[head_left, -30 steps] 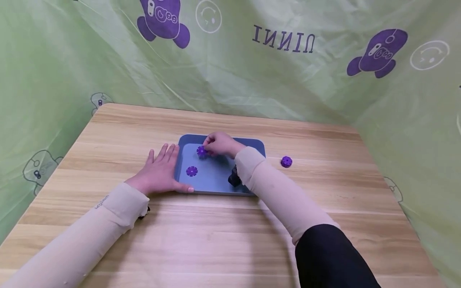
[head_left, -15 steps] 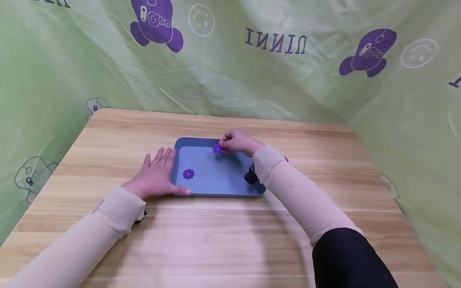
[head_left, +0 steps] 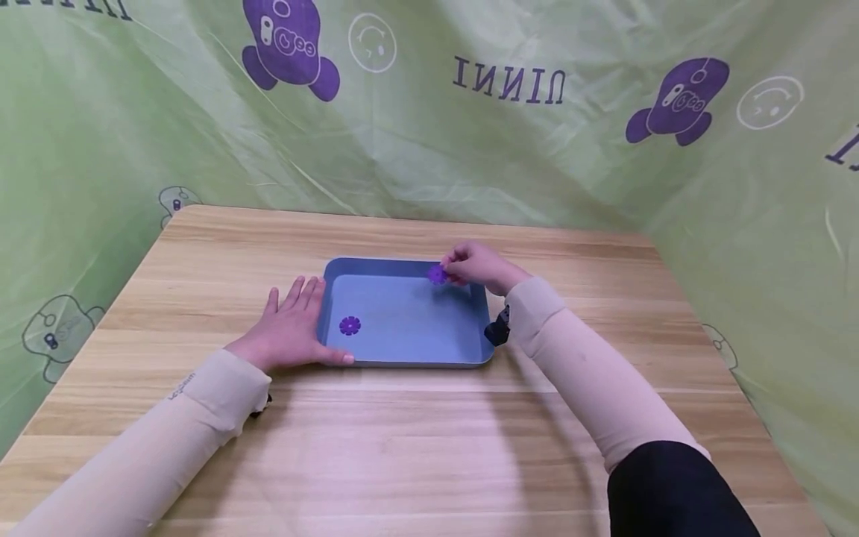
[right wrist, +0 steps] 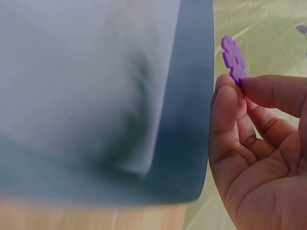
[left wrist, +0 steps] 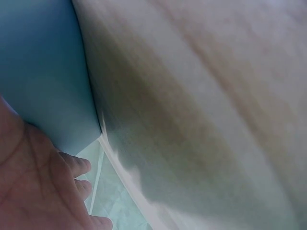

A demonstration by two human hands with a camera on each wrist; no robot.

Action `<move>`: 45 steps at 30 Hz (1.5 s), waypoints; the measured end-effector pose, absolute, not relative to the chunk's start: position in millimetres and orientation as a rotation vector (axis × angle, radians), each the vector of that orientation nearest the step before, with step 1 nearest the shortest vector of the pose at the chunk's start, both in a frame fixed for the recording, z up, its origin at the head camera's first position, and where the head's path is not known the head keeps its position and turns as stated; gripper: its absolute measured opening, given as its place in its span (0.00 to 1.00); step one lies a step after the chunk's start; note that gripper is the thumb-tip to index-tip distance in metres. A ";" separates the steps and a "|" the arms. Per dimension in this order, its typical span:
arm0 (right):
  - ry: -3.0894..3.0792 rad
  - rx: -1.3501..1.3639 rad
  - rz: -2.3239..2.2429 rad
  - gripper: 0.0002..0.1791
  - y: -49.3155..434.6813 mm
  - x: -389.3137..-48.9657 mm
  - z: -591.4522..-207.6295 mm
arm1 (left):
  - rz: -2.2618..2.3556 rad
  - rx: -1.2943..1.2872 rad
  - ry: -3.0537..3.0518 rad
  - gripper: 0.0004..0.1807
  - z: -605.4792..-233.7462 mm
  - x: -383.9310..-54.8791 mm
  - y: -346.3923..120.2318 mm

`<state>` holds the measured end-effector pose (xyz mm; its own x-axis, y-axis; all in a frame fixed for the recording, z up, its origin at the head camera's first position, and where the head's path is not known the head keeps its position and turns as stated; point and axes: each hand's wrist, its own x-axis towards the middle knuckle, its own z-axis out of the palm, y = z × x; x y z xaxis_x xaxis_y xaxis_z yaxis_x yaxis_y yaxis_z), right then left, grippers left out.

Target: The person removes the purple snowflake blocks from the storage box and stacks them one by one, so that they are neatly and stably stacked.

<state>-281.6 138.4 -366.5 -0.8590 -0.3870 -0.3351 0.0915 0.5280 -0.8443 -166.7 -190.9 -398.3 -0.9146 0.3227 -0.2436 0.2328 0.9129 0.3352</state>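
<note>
Thumb and fingertips of my right hand (head_left: 485,267) pinch a purple snowflake building disc (head_left: 437,274) by its edge, above the far right part of a blue tray (head_left: 409,321). In the right wrist view the disc (right wrist: 233,60) stands up from the fingertips, with its notched rim showing. A second purple snowflake disc (head_left: 350,325) lies flat in the tray's front left corner. My left hand (head_left: 290,333) rests with spread fingers along the tray's left side, its thumb at the front rim. The left wrist view shows part of that palm (left wrist: 29,177) beside the tray wall.
The tray sits on a wood-grain table (head_left: 403,447). A green printed cloth (head_left: 429,149) hangs behind the table and at both sides. A black wrist camera (head_left: 498,328) under the right sleeve overlaps the tray's right rim.
My right hand has carried the pinched disc rightward over the tray. Its sleeve now hides the purple discs seen earlier on the table at right. The left hand stays on the tray.
</note>
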 end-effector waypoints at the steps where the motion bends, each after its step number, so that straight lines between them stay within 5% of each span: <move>1: 2.284 -0.238 -1.300 0.08 141.5 -281.5 -366.9 | 0.435 0.414 2.780 0.84 -398.5 -166.8 -191.1; 45: 2.317 0.013 -1.370 0.15 263.9 -268.4 -381.8 | 0.452 0.409 2.768 0.84 -396.7 -165.1 -191.0</move>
